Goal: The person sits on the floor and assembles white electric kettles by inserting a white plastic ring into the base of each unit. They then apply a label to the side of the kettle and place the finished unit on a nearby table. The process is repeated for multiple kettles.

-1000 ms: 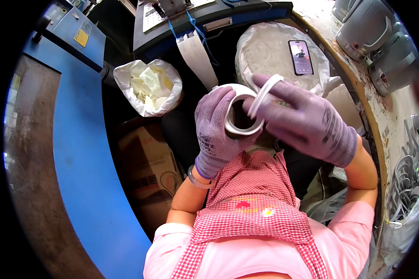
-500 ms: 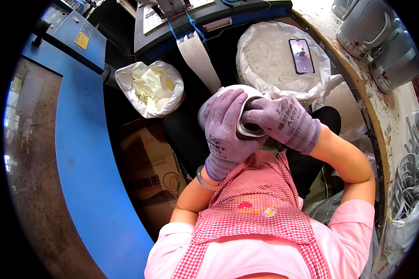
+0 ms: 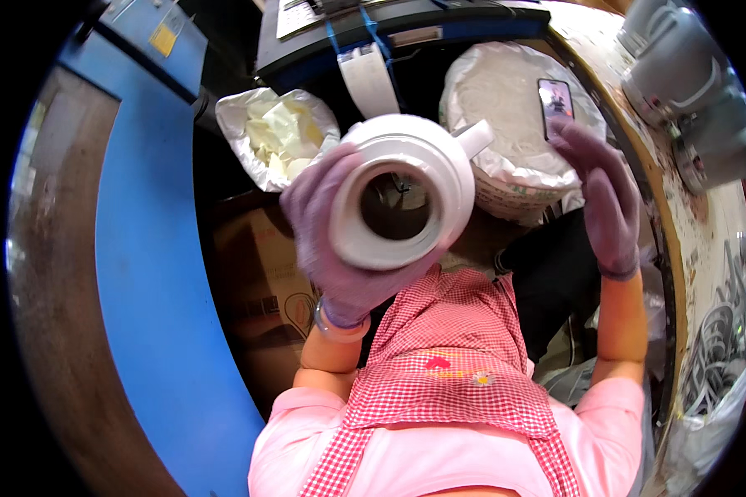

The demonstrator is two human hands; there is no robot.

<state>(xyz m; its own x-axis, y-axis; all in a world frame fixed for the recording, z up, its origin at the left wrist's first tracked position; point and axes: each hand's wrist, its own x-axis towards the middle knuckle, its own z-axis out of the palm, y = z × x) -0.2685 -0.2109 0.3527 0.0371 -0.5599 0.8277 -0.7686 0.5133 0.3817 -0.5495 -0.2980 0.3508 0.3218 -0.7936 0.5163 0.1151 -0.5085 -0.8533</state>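
My left hand, in a purple glove, grips a large white roll of tape or label backing and holds it up toward the camera, hollow core facing me. My right hand, also in a purple glove, is off the roll and reaches out to the right, fingers spread, close to a smartphone lying on a big white sack. A white strip runs down from a dark machine behind the roll.
A white bag of yellowish scraps sits at the left. A brown cardboard box stands below it. A blue panel runs along the left. Grey moulded parts and a bench edge lie to the right.
My right hand has let go of the roll and moved right toward the phone. The left hand has raised the roll and turned its core to face me.
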